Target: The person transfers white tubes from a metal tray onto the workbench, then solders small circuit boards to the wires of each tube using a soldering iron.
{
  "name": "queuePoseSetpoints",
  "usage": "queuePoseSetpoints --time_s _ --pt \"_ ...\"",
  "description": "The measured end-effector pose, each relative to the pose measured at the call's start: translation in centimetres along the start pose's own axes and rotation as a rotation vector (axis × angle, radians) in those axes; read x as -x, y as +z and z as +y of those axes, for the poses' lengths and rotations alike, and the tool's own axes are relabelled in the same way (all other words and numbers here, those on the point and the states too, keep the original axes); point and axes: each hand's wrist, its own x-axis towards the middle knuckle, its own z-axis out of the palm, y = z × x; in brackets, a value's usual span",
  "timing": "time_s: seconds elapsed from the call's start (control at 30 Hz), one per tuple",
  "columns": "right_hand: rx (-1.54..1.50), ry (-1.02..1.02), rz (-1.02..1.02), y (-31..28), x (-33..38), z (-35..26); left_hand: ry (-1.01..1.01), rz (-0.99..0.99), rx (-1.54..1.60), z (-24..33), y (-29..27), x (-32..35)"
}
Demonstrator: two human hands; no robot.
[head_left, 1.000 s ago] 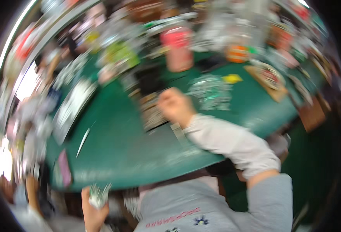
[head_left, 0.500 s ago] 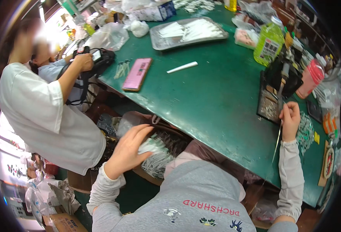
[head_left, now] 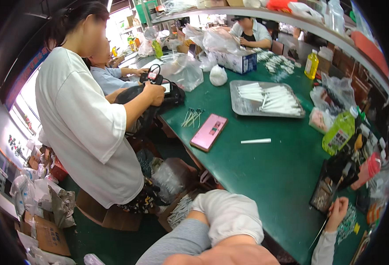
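At the lower right, my right hand (head_left: 338,213) is closed, with its fingers pinching a thin silvery wire (head_left: 318,234) that runs down toward the table edge. Next to it are a dark soldering stand (head_left: 320,196), holding a soldering iron (head_left: 345,172), and a pile of small green-and-white parts (head_left: 347,224). My left arm is bent up in a white oversleeve (head_left: 232,216). Close to the camera at the bottom edge, my left hand (head_left: 221,257) is large and blurred, and its fingers cannot be made out. A white stick (head_left: 255,141) and a pink phone (head_left: 209,132) lie on the green table (head_left: 256,176).
A metal tray (head_left: 235,99) of white sticks stands farther back. A yellow-green bottle (head_left: 339,132) is at the right. Several thin wires (head_left: 192,117) lie by the phone. A person in a white shirt (head_left: 82,119) stands at the left. A box of strips (head_left: 180,212) sits below the table edge.
My left hand has risen from over the box of strips to close by the camera. The view has tilted up, showing a shelf and another person. My right hand still pinches the wire.
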Motion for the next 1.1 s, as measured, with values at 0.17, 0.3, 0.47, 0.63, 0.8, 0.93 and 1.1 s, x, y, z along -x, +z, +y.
queuePoseSetpoints --time_s 0.17,0.3,0.47,0.63,0.8,0.93,1.1 --pt "0.047 0.000 0.060 3.1 0.6 -2.9 -0.007 0.068 0.021 -0.6 -2.1 -0.8" --pt "0.105 0.042 0.057 1.5 1.0 -2.5 0.097 0.039 -0.008 -1.8 -7.8 -0.4" --pt "0.131 -0.023 0.113 0.7 0.9 -4.2 -0.234 0.374 0.022 1.1 -6.4 -2.8" --pt "0.084 0.103 0.120 0.1 1.1 -1.8 -0.312 0.512 -0.035 8.0 -11.6 -3.0" --pt "0.215 0.048 0.193 -0.3 0.8 -2.4 -0.397 0.657 -0.071 13.9 -16.4 -4.1" --pt "0.327 -0.007 0.258 -0.1 0.6 -2.6 -0.457 0.771 -0.087 18.2 -21.6 -4.6" --pt "0.457 -0.060 0.331 0.2 0.2 -3.1 -0.548 0.912 -0.125 23.7 -29.0 -5.2"
